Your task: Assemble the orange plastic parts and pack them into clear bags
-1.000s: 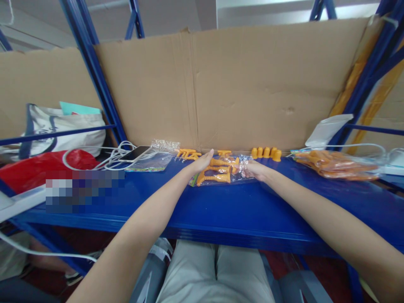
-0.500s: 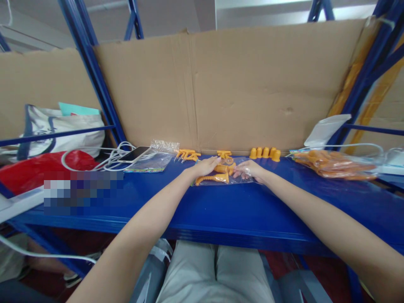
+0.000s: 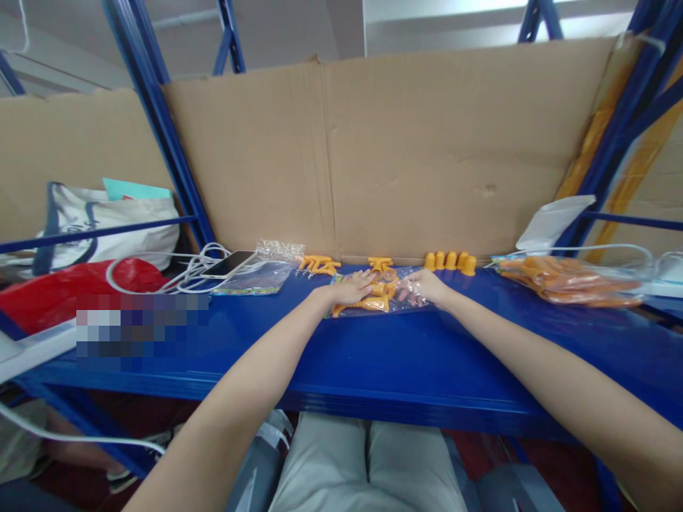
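Note:
A clear plastic bag (image 3: 403, 304) with orange plastic parts (image 3: 373, 304) inside lies on the blue tabletop. My left hand (image 3: 353, 287) rests on the bag's left side, fingers stretched out over the orange parts. At the bag's right end, my right hand (image 3: 424, 286) has its fingers closed on the clear film. Just behind the bag sits a small orange T-shaped piece (image 3: 380, 263). Several orange pieces (image 3: 319, 264) lie to the left of it. Orange thimble-like caps (image 3: 451, 261) stand in a row to the right.
A flat clear bag (image 3: 261, 279) and a phone (image 3: 229, 264) among white cables lie on the left, near a red bag (image 3: 85, 288). On the right is a filled bag of orange parts (image 3: 570, 279). A cardboard sheet (image 3: 427, 156) walls off the back.
My left hand has slid slightly down over the orange parts, its fingers lying flatter. My right hand has drawn back from the orange parts to the film at the bag's right end.

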The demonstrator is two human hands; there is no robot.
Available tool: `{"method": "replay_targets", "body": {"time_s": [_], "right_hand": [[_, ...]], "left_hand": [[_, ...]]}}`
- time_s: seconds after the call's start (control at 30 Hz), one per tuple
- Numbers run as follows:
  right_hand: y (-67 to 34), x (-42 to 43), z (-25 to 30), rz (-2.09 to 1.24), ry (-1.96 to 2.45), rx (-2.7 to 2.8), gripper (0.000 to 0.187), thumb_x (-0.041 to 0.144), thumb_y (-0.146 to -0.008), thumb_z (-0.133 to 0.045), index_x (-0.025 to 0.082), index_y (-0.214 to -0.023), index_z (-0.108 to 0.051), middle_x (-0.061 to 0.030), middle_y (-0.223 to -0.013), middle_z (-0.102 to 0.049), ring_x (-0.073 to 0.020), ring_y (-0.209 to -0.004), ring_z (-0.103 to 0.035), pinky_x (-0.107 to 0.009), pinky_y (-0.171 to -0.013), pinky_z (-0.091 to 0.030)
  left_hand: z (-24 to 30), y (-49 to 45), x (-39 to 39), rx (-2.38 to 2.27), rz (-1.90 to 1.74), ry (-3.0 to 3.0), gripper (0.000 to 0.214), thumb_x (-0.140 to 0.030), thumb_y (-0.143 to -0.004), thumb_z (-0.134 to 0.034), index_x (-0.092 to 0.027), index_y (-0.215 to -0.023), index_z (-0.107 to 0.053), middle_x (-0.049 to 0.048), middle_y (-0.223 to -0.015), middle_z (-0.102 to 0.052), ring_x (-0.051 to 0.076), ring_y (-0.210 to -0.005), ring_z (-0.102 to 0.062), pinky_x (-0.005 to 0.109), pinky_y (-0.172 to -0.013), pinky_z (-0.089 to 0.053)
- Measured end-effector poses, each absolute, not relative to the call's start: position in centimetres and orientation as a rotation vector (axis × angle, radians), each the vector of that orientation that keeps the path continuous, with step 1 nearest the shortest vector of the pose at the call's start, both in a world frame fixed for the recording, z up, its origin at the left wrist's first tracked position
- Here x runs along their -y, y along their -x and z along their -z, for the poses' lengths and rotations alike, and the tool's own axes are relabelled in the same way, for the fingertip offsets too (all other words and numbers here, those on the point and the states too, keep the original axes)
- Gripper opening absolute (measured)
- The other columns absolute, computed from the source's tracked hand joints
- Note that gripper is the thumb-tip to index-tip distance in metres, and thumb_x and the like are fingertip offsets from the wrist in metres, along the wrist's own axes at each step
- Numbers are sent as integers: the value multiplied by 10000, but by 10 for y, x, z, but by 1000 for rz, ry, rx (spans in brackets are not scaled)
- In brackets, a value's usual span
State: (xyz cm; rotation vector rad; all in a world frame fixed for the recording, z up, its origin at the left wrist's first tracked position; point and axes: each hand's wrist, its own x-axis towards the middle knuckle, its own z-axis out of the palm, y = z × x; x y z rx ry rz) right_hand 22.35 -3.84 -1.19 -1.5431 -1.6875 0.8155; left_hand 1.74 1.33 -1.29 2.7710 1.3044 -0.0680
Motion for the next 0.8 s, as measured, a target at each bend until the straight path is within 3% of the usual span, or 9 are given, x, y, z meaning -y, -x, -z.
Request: {"method": "replay_targets", "body": {"time_s": [0.1, 0.23, 0.37, 0.5, 0.6, 0.8], "right_hand": [[-230, 36, 4, -335, 1622, 1835, 291, 223, -836, -510, 124, -634, -694, -60, -565, -667, -127, -451, -562, -228, -489, -427], [-238, 27, -9, 148, 1680, 1839, 313, 248, -866, -447, 154, -759, -725, -79, -760, -729, -193, -750, -677, -255, -692, -476], [-242, 11, -18, 240, 1802, 1925, 318, 206, -870, -428, 173, -1021, -706, -92, -1011, -725, -210, -965, -664, -271, -810, -481], [-246, -8, -23, 467, 1795, 2237, 542, 62, -790, -473, 148, -1321, -536, -119, -1330, -570, -227, -1165, -571, -301, -954, -439], [-246, -22, -25, 574, 1791, 2375, 563, 52, -790, -473, 165, -1340, -520, -110, -1367, -538, -257, -1217, -528, -358, -991, -422], [-229, -50, -26, 264, 1884, 2329, 620, 68, -796, -517, 209, -1398, -465, -87, -1396, -511, -235, -1243, -514, -324, -1004, -423]], "left_hand": [[12, -17, -13, -1293, 124, -2770, 645, -423, -951, -187, -140, -1518, -67, 67, -1577, -12, 208, -1451, 22, 381, -1172, -88], [10, -16, -13, -1282, 227, -2750, 667, -433, -945, -179, -135, -1519, -14, 60, -1577, 53, 196, -1448, 55, 365, -1174, -54], [9, -13, -17, -1296, 284, -2728, 691, -446, -940, -198, -119, -1517, -1, 73, -1575, 77, 205, -1442, 91, 376, -1174, -48], [9, -7, -22, -1327, 305, -2703, 701, -468, -930, -223, -175, -1519, 18, 55, -1580, 61, 218, -1450, 51, 416, -1172, -51], [9, -1, -24, -1335, 302, -2687, 714, -461, -924, -254, -190, -1518, 34, 59, -1580, 54, 219, -1454, 24, 420, -1172, -53], [8, 7, -28, -1343, 273, -2662, 709, -449, -922, -298, -207, -1520, -2, 65, -1581, 28, 213, -1454, 5, 408, -1170, -80]]}}
